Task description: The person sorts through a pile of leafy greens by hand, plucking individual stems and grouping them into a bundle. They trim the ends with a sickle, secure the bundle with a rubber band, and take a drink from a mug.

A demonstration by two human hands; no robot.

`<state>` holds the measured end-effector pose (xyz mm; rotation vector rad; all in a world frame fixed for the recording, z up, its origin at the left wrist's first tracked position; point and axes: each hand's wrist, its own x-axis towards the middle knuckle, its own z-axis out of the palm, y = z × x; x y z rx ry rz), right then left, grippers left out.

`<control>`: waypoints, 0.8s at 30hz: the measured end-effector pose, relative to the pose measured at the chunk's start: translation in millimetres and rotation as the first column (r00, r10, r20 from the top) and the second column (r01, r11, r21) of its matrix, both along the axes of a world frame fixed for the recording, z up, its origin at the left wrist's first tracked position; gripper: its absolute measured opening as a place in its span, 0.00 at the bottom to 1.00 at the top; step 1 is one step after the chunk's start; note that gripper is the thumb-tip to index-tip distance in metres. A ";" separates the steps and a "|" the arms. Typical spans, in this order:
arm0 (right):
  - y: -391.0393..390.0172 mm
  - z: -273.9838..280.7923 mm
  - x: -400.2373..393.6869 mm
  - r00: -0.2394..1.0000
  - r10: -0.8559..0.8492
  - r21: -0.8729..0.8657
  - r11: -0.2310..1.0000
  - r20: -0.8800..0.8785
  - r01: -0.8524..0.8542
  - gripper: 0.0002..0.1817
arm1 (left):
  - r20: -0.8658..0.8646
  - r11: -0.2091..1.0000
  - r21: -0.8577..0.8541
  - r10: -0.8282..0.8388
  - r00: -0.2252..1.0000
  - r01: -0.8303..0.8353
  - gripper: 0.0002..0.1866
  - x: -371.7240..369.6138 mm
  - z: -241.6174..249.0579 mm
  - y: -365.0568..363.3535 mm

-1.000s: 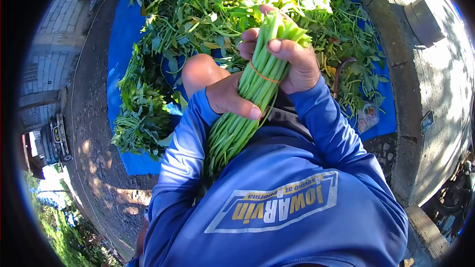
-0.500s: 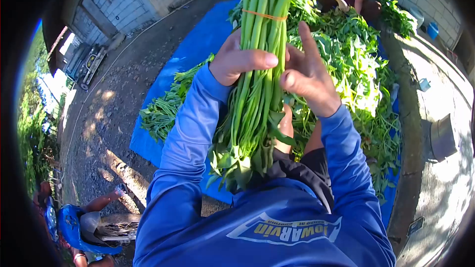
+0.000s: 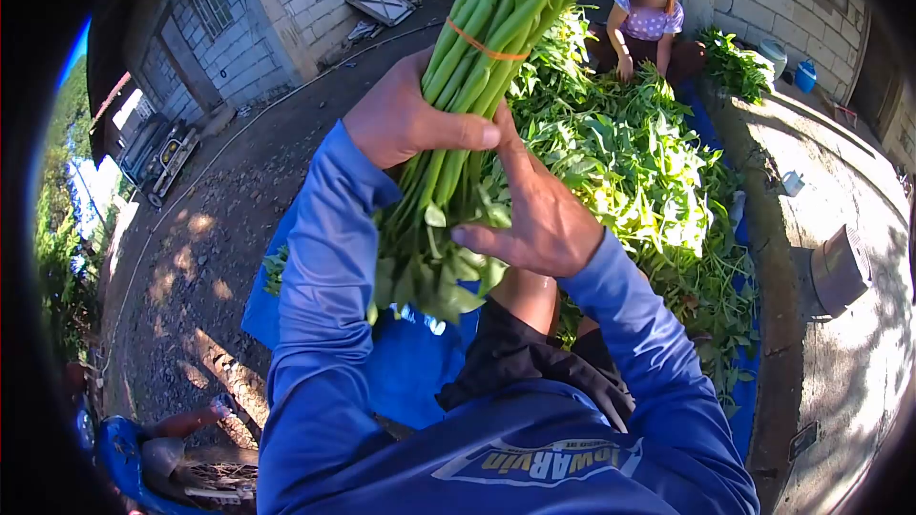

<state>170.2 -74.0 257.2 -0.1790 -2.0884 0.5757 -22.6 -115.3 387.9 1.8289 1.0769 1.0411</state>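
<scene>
A thick bunch of leafy greens [image 3: 465, 86] is held up before me, its cut stem ends at the top and leaves hanging below. An orange rubber band [image 3: 485, 45] circles the stems near their upper end. My left hand [image 3: 405, 116] grips the stems under the band, thumb across the front. Beside and partly behind the bunch is my right hand [image 3: 549, 215], thumb spread away and fingers stretched upward; some fingertips are hidden by the stems. A large heap of loose greens [image 3: 634, 172] lies behind on a blue tarp [image 3: 415, 377].
Opposite me a person [image 3: 654, 24] crouches at the heap's far end. A concrete ledge [image 3: 778, 277] runs along the right, with a metal container [image 3: 840, 272] on it. At lower left stands a blue motorcycle [image 3: 119, 458]. A parked vehicle [image 3: 157, 157] is farther back.
The bunch has tilted, its top leaning right and its leaves swinging lower left. My right hand has moved down and left, closer against the stems. The view has shifted to show more background.
</scene>
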 end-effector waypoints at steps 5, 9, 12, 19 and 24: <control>-9.8 -117.0 125.7 0.906 -0.423 -0.632 0.696 0.024 0.342 0.25 | -0.147 0.734 -0.669 -0.284 0.947 0.117 0.44 9.1 -151.5 -23.6; -45.3 -123.9 199.9 0.916 -0.389 -0.456 0.800 0.102 0.391 0.24 | 0.326 0.558 -0.699 -0.309 0.893 0.448 0.34 89.5 -302.5 -43.3; -50.7 -123.7 226.4 0.846 -0.327 -0.170 0.888 0.421 0.428 0.25 | 0.269 0.367 -0.828 -0.403 0.875 0.424 0.44 105.7 -323.4 -31.0; -44.0 -158.4 227.7 0.730 -0.321 -0.067 0.892 0.604 0.448 0.21 | 0.252 0.327 -0.852 -0.429 0.867 0.409 0.41 110.6 -352.2 -18.5; -48.7 -172.3 227.6 0.655 -0.402 0.046 0.871 0.639 0.490 0.14 | 0.352 0.252 -0.849 -0.385 0.853 0.464 0.40 108.1 -358.5 -14.2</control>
